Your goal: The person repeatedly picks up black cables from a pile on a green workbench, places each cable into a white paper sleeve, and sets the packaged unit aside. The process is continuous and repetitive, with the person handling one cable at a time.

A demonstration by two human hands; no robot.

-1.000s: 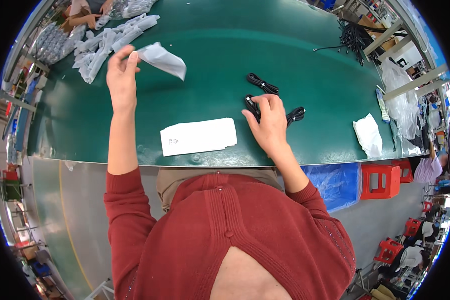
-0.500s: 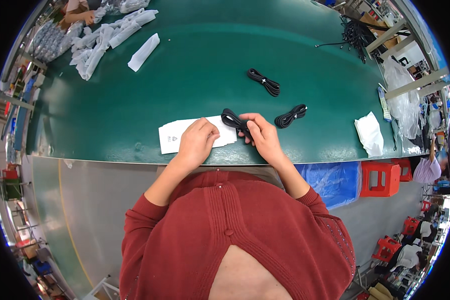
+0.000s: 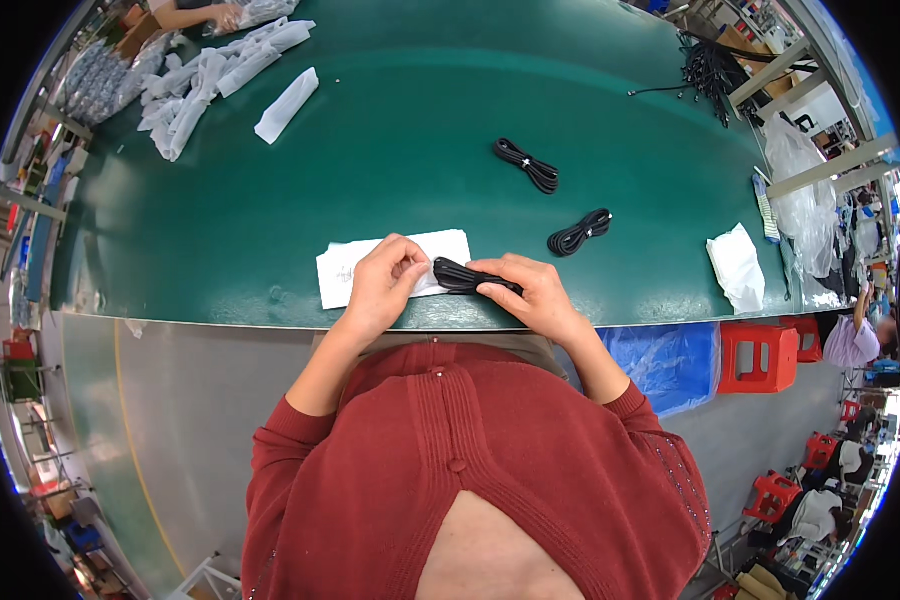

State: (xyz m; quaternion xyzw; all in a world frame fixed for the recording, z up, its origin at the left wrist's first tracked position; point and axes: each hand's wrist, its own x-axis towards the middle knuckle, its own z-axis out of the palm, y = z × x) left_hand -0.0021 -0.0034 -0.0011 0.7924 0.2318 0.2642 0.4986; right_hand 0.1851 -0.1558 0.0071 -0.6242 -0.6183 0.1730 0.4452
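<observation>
In my right hand [image 3: 538,294] is a bundled black cable [image 3: 458,277], pointing left across a small stack of white bags [image 3: 338,268] at the table's front edge. My left hand [image 3: 382,282] has its thumb and fingers pinched on the edge of the top bag, right beside the cable's left end. Whether that end sits inside the bag or just over it, I cannot tell. Two more bundled black cables lie beyond my right hand: one close by [image 3: 579,232], another farther off [image 3: 526,166].
A filled white bag [image 3: 737,268] lies at the table's right. Several white wrapped packs [image 3: 195,90] and a single one [image 3: 287,105] are at the far left, near another person's hand [image 3: 228,16]. Loose black cables [image 3: 710,80] are heaped far right. Below stand a blue bin [image 3: 660,365] and red stools [image 3: 760,357].
My right hand has brought the bundled cable lower and leftward, turning it level against the bags. My left hand has shifted slightly, lifting the bag's edge. The other person's hand has moved right.
</observation>
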